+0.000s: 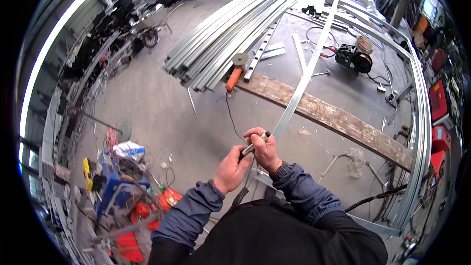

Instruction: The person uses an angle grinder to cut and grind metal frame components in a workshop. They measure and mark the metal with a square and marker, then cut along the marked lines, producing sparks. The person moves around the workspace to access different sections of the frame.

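Note:
Both of my hands meet in front of my body around a slim marker pen with a pale barrel and a black end. My left hand grips the lower end of the barrel. The fingers of my right hand are curled around the upper part, close to the black end. Just beyond my hands, a long metal bar of the frame runs away from me. Whether my right hand touches that bar, I cannot tell.
Ahead lies a stack of metal tubes with an orange angle grinder at its near end. A worn wooden plank passes under the bar. A wire-feed unit stands to the right. Blue equipment and clutter are at the left.

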### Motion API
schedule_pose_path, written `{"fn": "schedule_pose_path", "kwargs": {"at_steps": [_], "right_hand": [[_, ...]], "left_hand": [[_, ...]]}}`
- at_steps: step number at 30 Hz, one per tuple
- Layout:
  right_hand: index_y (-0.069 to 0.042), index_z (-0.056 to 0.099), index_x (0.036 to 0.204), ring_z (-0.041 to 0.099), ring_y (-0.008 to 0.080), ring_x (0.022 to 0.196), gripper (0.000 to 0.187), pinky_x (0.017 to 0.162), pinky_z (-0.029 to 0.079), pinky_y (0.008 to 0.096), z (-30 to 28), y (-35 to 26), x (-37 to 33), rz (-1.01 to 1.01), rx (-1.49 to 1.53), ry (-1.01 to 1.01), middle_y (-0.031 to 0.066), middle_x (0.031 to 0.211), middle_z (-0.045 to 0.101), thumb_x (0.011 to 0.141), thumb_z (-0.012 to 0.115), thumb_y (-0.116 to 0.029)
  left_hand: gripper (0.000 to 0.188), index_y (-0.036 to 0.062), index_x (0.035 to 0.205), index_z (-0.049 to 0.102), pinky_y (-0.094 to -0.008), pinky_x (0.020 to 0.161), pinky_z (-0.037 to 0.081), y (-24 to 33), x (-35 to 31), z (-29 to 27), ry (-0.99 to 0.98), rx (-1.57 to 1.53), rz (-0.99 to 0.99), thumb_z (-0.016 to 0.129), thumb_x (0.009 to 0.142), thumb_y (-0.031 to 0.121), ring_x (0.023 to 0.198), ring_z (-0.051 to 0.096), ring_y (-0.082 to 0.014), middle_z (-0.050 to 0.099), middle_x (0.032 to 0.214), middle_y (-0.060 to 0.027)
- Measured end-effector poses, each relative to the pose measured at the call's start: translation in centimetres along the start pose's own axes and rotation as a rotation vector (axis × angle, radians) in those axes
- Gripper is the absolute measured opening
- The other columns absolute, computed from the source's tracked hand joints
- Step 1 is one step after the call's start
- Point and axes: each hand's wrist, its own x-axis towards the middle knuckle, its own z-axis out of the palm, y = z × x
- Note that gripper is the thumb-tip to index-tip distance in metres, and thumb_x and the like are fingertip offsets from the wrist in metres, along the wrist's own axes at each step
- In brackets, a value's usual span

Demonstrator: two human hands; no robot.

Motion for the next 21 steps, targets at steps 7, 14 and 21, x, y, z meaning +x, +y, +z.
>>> {"fn": "schedule_pose_path", "kwargs": {"at_steps": [7,14,21], "right_hand": [[-0.004,0.063,0.12,0.046,0.0056,0.078,0.041,0.067,0.04,0.0243,-9.7,8.7,8.7,-0.025,-0.079,0.587,-0.0052,0.086,0.055,0.103,0.072,-0.04],[-0.004,0.064,0.107,0.048,0.0065,0.074,0.035,0.066,0.043,0.0249,-21.9,17.0,17.1,0.089,-0.142,1.254,-0.0024,0.086,0.057,0.102,0.074,-0.037],[-0.005,0.059,0.116,0.056,0.0176,0.055,0.025,0.054,0.05,0.0316,-23.2,31.2,25.9,0.01,0.199,1.619,0.0044,0.09,0.063,0.107,0.064,-0.027]], "left_hand": [[0.019,0.0081,0.119,0.057,-0.0197,0.057,0.039,-10.5,11.0,0.7,-0.08,-0.657,-0.504,0.051,0.113,0.025,0.066,0.05,-0.0047,0.064,0.086,0.0],[0.021,0.0058,0.118,0.061,-0.0253,0.08,0.046,-22.8,24.6,-3.4,0.042,-0.148,-0.156,0.055,0.112,0.024,0.086,0.056,-0.0089,0.061,0.091,0.0007],[0.023,-0.0005,0.116,0.068,-0.0308,0.079,0.047,-37.0,38.9,-3.4,-0.315,-0.057,-0.111,0.068,0.104,0.019,0.087,0.055,-0.0148,0.055,0.099,-0.0052]]}}
